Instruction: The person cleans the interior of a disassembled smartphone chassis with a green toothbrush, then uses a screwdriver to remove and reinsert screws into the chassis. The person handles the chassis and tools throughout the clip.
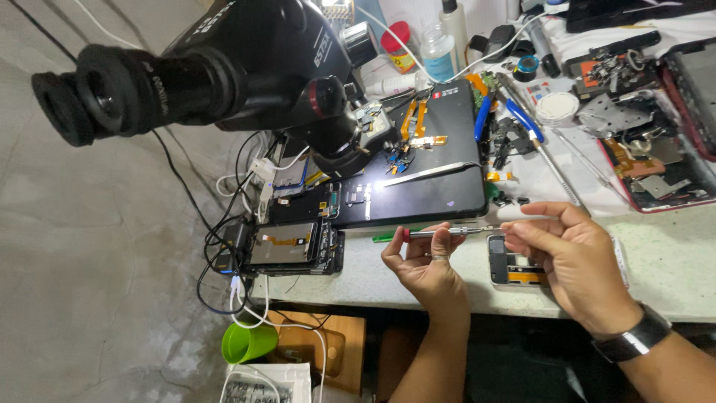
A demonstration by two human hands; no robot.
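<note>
- Nearest, under the table edge, a green cup (248, 342) sat low on the left beside white cables (257, 298) that hung down from the table.
- The left hand (424, 263) was raised at the table edge, palm up, its fingers curled round the grey handle of a screwdriver (446, 233) and pinching it.
- The right hand (573, 257), a dark watch (632, 339) on its wrist, pinched the screwdriver's thin tip end between thumb and fingertips; the tool lay level between both hands, just above the table.
- Just beneath the right hand, an opened phone (511, 269) lay flat on the white table (671, 261), partly hidden by the fingers.
- A green stick (386, 237) lay on the table just behind the left hand.
- To the left, a second opened phone (292, 246) rested at the table's corner, wired to black cables.
- Behind the hands lay a black mat (425, 195) with tweezers (429, 174) across it and orange flex strips (414, 123) farther back.
- A microscope (224, 71) loomed over the mat's left end, its eyepieces pointing left.
- To the right, blue-handled pliers (514, 116) and a red-edged tray (656, 160) of parts lay well apart from the hands.
- Farthest back stood a clear bottle (436, 52) and a red-capped jar (399, 46).
</note>
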